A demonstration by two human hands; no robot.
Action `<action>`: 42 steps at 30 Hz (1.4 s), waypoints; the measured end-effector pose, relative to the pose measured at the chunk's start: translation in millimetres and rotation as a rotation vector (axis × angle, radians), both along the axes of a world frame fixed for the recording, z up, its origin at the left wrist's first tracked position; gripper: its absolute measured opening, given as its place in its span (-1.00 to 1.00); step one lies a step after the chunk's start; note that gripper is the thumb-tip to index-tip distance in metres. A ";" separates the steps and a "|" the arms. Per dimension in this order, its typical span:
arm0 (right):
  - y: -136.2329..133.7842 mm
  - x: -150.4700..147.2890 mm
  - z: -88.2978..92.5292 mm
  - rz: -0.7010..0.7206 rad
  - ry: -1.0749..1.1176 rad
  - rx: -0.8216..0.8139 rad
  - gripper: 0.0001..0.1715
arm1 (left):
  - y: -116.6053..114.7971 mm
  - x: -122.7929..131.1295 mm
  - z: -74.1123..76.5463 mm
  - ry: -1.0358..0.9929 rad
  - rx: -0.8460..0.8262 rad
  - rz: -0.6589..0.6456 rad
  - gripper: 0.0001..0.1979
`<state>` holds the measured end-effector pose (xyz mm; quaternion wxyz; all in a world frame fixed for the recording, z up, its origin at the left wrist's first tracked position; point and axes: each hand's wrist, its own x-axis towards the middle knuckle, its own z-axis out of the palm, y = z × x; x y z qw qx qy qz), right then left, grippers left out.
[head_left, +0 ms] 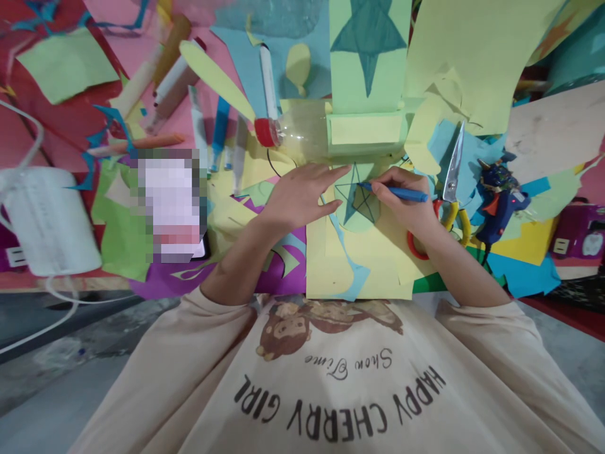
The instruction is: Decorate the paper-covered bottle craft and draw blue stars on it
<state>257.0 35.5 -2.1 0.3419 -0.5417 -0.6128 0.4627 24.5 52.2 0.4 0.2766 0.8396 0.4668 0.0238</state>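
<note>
My right hand (401, 195) is closed round a blue marker (407, 193), its tip on a green paper piece (368, 211). A star is outlined on that piece, partly coloured in. My left hand (307, 195) presses flat beside it, the index finger and thumb spread at the piece's left edge. Yellow paper (362, 268) lies beneath. Just above the hands a plastic bottle (302, 133) with a red cap lies on its side, and a green sheet with a dark star (368, 38) is behind it.
Scissors (451, 186) and a blue glue gun (503, 211) lie to the right of my right hand. Several markers (220, 129) and paper scraps are spread at the upper left. A white cylindrical object (51, 221) with a cable stands at the far left, near a blurred phone (204, 246).
</note>
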 end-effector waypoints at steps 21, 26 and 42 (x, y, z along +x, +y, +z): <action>-0.4 -2.4 4.3 0.108 -0.052 0.002 -0.75 | -0.8 -0.6 -1.0 -0.007 0.011 0.005 -0.38; -1.0 -4.2 6.2 0.137 -0.049 -0.003 -0.73 | -0.5 -0.6 -1.6 -0.006 0.013 0.007 -0.37; 5.1 0.4 3.9 0.149 0.166 -0.072 -0.86 | -0.2 -0.3 -2.2 -0.010 0.006 -0.004 -0.36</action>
